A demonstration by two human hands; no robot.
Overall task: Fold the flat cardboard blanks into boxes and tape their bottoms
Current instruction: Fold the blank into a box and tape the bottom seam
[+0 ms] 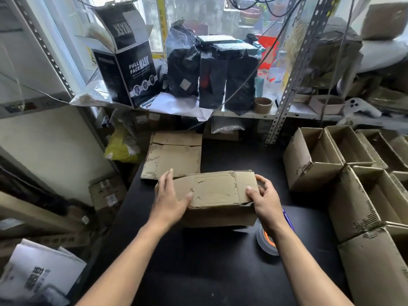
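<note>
A brown cardboard box [217, 194] stands on the black table [220, 272] in the middle, its flaps folded shut on top. My left hand [169, 196] lies flat on the box's left end, fingers straight, thumb pressing the top flap. My right hand [263, 198] grips the box's right end, thumb on top and fingers curled round the side. A stack of flat cardboard blanks [174, 156] lies behind the box. A roll of clear tape with an orange core [267, 240] sits on the table just under my right forearm.
Several folded open-topped boxes [326, 157] crowd the right side of the table. A metal shelf [247, 114] behind holds black bags [220, 74], a black mask carton [130, 69] and an empty tape core [262, 104]. More cartons and papers fill the floor at left.
</note>
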